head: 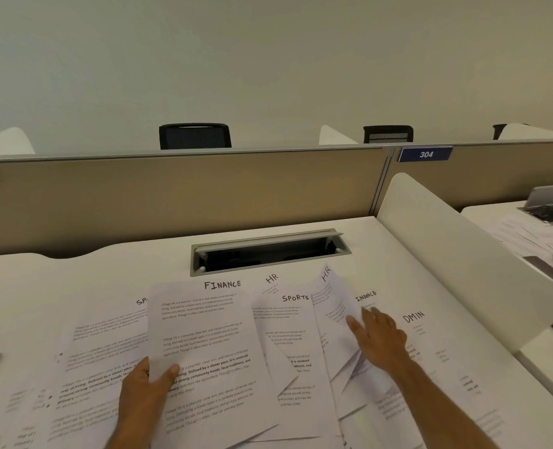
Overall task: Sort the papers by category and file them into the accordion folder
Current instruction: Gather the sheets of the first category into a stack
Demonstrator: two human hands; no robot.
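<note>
White printed paper sheets (288, 345) lie spread and overlapping across the near half of a white desk (123, 264), each with blocks of small black text and a category word handwritten in black capitals at its top edge. The headings that can be read are FINANCE, SPORTS, HR twice, part of a second FINANCE and part of ADMIN; one sheet at the left shows only "SP".

The white FINANCE sheet (204, 335) sits uppermost at the centre, raised off the pile and slightly tilted. The left hand (148, 387) grips its lower left edge, thumb curled over the printed face and fingers hidden beneath. The right hand (378, 335) is well apart from it on the right side of the pile, fingers straight and together, lying flat against a curled white HR sheet (333, 299) whose left part lifts up from the desk. The partly covered FINANCE and ADMIN sheets lie just beyond and beside that hand, and the SPORTS sheet (288, 319) lies between the two hands.

Behind the papers a grey rectangular cable hatch (268, 251) stands open in the desk, backed by a beige partition panel (184, 196) that carries a blue label reading 304 (425, 154).
</note>
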